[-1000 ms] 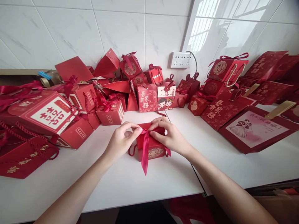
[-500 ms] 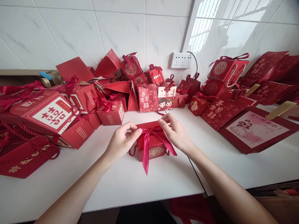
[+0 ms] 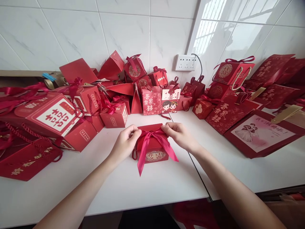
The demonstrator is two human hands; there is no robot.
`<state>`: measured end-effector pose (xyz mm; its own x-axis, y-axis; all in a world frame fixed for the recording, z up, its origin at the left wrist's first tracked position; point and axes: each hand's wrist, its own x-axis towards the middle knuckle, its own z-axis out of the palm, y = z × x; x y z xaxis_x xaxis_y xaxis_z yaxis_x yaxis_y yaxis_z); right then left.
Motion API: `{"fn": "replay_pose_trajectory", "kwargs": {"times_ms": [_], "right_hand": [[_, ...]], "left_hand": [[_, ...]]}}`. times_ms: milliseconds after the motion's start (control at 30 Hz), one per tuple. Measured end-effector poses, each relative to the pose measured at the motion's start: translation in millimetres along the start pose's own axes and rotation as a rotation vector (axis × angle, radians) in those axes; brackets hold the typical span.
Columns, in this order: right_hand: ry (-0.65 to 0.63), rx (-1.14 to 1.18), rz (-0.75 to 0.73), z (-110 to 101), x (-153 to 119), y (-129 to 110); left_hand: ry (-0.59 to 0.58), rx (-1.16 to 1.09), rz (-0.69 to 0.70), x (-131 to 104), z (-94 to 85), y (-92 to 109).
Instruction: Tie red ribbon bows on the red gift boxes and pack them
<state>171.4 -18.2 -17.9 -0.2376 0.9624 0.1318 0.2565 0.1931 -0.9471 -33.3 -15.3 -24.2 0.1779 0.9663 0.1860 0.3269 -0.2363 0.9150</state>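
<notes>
A red gift box (image 3: 156,156) with a gold round emblem stands on the white table in front of me. Across its top lies a dark pink satin ribbon (image 3: 144,149), tied at the middle, with two tails hanging down the front. My left hand (image 3: 127,140) pinches the ribbon at the box's upper left corner, thumb against bent fingers. At the upper right corner my right hand (image 3: 178,133) pinches the ribbon's other side in the same way. A twisted red cord handle (image 3: 134,155) shows at the box's left side.
Several red boxes with ribbons (image 3: 53,114) crowd the left. More red boxes (image 3: 152,100) line the back near a white power strip (image 3: 185,62) on the tiled wall. To the right lie red bags, one with a pink picture card (image 3: 260,131). A seam crosses the white table (image 3: 152,190).
My right hand has closed from a looser pose and shifted slightly left and down. The ribbon tails have swung left, and the box has turned a little.
</notes>
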Motion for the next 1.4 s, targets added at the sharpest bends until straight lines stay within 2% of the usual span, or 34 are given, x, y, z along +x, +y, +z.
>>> {"fn": "replay_pose_trajectory", "kwargs": {"times_ms": [333, 600, 700, 800, 867, 900, 967, 1033, 1100, 1167, 1267, 1400], "right_hand": [[-0.018, 0.416, 0.124, 6.1, 4.3, 3.5], [-0.040, 0.455, 0.134, 3.3, 6.1, 7.1], [-0.010, 0.346, 0.118, 0.3, 7.8, 8.4], [0.168, 0.082, 0.028, -3.2, 3.8, 3.5], [0.297, -0.086, -0.138, -3.0, -2.9, -2.9], [0.319, -0.166, -0.261, -1.6, -6.8, -6.5], [0.255, -0.322, -0.528, 3.4, -14.3, -12.4], [0.121, -0.442, -0.692, 10.3, -19.3, -15.5], [0.017, -0.504, -0.717, 16.7, -21.1, -15.4], [-0.035, -0.545, -0.678, 20.6, -20.8, -13.3], [-0.045, -0.593, -0.652, 20.8, -19.7, -10.5], [-0.026, -0.620, -0.699, 15.6, -19.3, -10.1]], "left_hand": [[0.039, 0.027, 0.050, -0.1, 3.3, -4.7], [0.055, 0.091, 0.086, 0.2, 2.4, -2.6], [0.028, 0.057, 0.053, 0.4, 1.0, -4.1], [-0.019, -0.030, -0.017, 0.0, -0.3, -4.5], [-0.035, -0.080, -0.038, -0.2, -0.5, -4.0], [-0.038, -0.092, -0.038, -0.2, -0.4, -3.7], [-0.037, -0.098, -0.028, -0.3, 0.1, -3.2], [-0.032, -0.098, -0.018, -0.5, 0.8, -3.1], [-0.036, -0.101, -0.014, -0.9, 1.5, -3.1], [-0.046, -0.104, -0.011, -1.4, 2.1, -3.2], [-0.048, -0.084, 0.015, -1.3, 2.2, -3.6], [-0.051, -0.065, 0.021, 0.3, 1.6, -5.1]]}}
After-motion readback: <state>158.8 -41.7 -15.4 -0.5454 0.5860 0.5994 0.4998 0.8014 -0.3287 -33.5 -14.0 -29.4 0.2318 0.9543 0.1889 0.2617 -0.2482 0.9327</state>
